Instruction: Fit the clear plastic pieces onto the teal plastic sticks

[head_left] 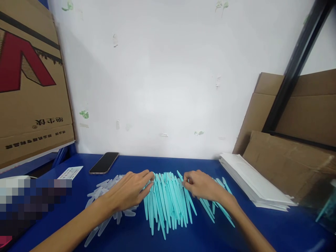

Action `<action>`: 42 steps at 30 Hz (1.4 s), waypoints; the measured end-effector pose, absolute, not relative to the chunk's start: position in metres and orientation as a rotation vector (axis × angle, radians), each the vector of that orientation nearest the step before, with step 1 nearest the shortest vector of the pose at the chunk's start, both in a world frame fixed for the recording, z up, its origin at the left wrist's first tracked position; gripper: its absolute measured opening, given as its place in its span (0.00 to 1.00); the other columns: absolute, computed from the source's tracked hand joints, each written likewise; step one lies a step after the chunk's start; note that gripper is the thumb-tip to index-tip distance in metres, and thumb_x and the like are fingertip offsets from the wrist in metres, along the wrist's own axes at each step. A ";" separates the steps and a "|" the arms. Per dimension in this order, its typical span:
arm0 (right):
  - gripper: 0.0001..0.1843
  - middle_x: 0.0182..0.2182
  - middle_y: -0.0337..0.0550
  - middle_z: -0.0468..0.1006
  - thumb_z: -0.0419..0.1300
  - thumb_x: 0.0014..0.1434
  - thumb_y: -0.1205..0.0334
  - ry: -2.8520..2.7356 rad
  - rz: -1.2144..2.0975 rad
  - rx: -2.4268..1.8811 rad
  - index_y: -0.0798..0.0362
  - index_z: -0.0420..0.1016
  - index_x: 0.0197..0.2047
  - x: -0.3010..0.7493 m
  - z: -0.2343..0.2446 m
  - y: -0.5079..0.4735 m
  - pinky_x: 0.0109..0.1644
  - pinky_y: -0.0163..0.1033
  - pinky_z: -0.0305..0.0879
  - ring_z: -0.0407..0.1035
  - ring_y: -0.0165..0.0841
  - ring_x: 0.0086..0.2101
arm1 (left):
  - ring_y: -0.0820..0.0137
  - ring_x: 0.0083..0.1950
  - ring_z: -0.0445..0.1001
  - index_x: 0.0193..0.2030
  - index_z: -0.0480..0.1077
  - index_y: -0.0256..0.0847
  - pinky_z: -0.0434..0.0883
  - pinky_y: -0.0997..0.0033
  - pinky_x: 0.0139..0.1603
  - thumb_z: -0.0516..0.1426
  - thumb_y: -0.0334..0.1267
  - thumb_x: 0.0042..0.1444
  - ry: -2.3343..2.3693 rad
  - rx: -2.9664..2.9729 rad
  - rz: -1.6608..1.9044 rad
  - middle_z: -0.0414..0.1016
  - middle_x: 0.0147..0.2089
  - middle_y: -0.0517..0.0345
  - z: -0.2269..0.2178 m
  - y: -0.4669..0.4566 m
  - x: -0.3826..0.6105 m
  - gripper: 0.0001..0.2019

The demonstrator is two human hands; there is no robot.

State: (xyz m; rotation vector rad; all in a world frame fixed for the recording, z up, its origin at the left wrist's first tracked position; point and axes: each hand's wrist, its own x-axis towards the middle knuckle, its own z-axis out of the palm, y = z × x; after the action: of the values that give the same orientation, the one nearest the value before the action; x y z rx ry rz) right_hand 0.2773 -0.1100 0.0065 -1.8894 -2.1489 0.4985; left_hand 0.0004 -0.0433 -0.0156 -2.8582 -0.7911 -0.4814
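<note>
A dense fan of slim turquoise eyebrow razors (pixel 168 201) lies on the blue table, handles mostly toward me. My left hand (pixel 133 189) reaches over to the fan's upper left edge. Its fingers curl toward the thumb; whatever lies between the fingertips is hidden. On the other side, my right hand (pixel 201 183) has its thumb and fingers pinched on one tilted razor (pixel 193 206) at the right edge. Partly under my left forearm is a heap of translucent plastic caps (pixel 98 192). More turquoise razors (pixel 225 213) lie loose beneath and beside my right wrist.
A dark phone (pixel 105 163) and a printed card (pixel 70 172) lie at the back left. White flat sheets (pixel 254 182) are stacked at the right, by brown cardboard (pixel 291 168). A large carton (pixel 34 91) stands at left. A white wall (pixel 157 87) bounds the table's back.
</note>
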 end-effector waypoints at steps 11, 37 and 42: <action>0.15 0.29 0.36 0.77 0.43 0.72 0.50 -2.026 0.380 -1.362 0.48 0.64 0.41 0.260 0.007 -0.108 0.32 0.36 0.60 0.69 0.32 0.28 | 0.74 0.30 0.73 0.47 0.67 0.40 0.63 0.71 0.30 0.46 0.39 0.70 -0.830 -2.826 -0.792 0.76 0.47 0.53 -0.015 -0.026 -0.010 0.11; 0.18 0.38 0.40 0.79 0.45 0.73 0.53 -2.137 -0.111 -1.417 0.47 0.74 0.47 0.253 -0.001 -0.107 0.39 0.37 0.63 0.73 0.33 0.36 | 0.75 0.23 0.76 0.39 0.62 0.41 0.64 0.76 0.19 0.53 0.54 0.64 -1.409 -3.456 -1.743 0.77 0.54 0.43 -0.007 -0.036 0.007 0.17; 0.19 0.37 0.41 0.79 0.44 0.72 0.52 -2.116 -0.116 -1.414 0.47 0.75 0.47 0.253 -0.003 -0.106 0.40 0.38 0.64 0.73 0.35 0.37 | 0.75 0.23 0.75 0.40 0.62 0.41 0.63 0.76 0.19 0.54 0.54 0.63 -1.444 -3.505 -1.795 0.78 0.53 0.44 -0.007 -0.035 0.006 0.17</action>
State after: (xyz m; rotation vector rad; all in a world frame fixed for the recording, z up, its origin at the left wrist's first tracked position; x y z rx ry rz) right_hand 0.2531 -0.1060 -0.0030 -1.4135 -2.1156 -0.1165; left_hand 0.0064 -0.0352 -0.0071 -3.5053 -1.4436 -1.7947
